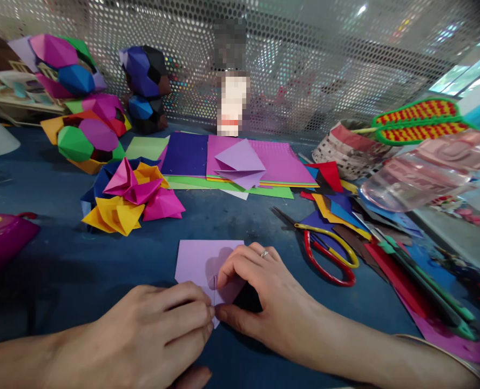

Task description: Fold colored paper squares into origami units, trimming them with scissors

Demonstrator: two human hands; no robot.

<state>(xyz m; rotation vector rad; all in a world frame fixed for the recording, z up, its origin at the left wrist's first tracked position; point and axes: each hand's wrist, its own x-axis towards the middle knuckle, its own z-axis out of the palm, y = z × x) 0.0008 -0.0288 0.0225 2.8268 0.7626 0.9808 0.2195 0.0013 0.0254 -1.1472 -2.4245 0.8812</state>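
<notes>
Your left hand (154, 324) has its fingers bunched at the near point of the folded lavender paper (203, 256), pinch or no pinch, can't tell! Your right hand (272, 286), thumb and forefinger apart, touches its right flap, flat on the blue surface (231, 219).

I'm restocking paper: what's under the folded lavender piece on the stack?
The folded lavender piece rests on pink sheets, with a green sheet poking out at their near edge; the patch it covers can't be seen.
</notes>
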